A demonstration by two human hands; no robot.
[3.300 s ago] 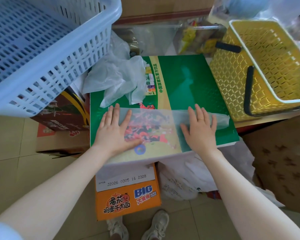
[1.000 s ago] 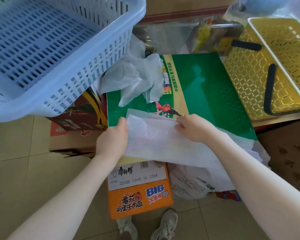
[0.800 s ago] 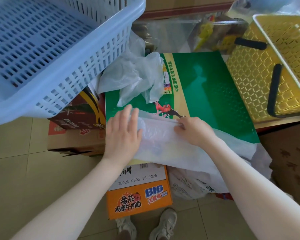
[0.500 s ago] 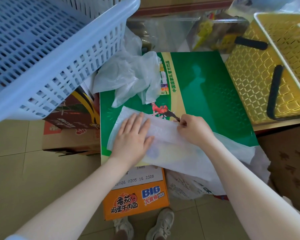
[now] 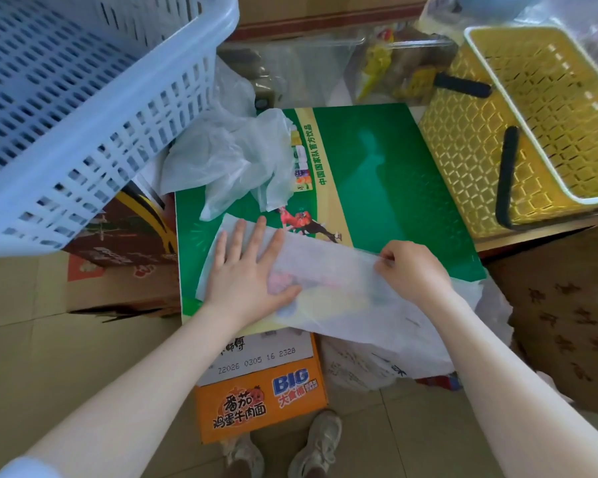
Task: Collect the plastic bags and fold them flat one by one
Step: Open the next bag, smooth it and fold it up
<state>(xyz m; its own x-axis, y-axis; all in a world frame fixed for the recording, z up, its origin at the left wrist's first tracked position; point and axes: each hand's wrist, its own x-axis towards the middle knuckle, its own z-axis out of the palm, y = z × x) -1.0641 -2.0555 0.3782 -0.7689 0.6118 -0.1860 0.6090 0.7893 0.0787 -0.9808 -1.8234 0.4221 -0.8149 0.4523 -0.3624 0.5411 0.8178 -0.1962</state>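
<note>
Blue plastic lattice fills the upper left, where a big laundry-style basket [image 5: 83, 108] tilts above and to the left of the green box [image 5: 387, 188], its inside showing nothing. Below the basket, still left of the green box, sit a dark printed carton [image 5: 118, 243] and a plain cardboard one [image 5: 118, 288]. On the green box's far left corner lies a crumpled clear bag [image 5: 228, 160], bunched with no clear direction. Nearer the front edge of the green box the left hand [image 5: 249, 270] lies flat with its fingers straight and spread, palm pressing down the left end of a thin white plastic bag [image 5: 325, 274]. That bag runs crosswise over the front part of the green box, its long axis left to right, and its right end slopes down off the box's front right corner and hangs there. The right hand [image 5: 411, 267] has its fingers curled, pinching the bag's upper edge at about the middle of its length. Under the front edge of the green box an orange noodle carton [image 5: 259, 398] sticks out, with two shoes [image 5: 311, 439] on the floor below it and another white bag [image 5: 359, 367] heaped beside it. To the right of the green box stands a yellow basket [image 5: 480, 139] with black handles; what shows of its inside is bare. Behind the green box lies a clear bag of packets [image 5: 387, 63], contents unclear.
</note>
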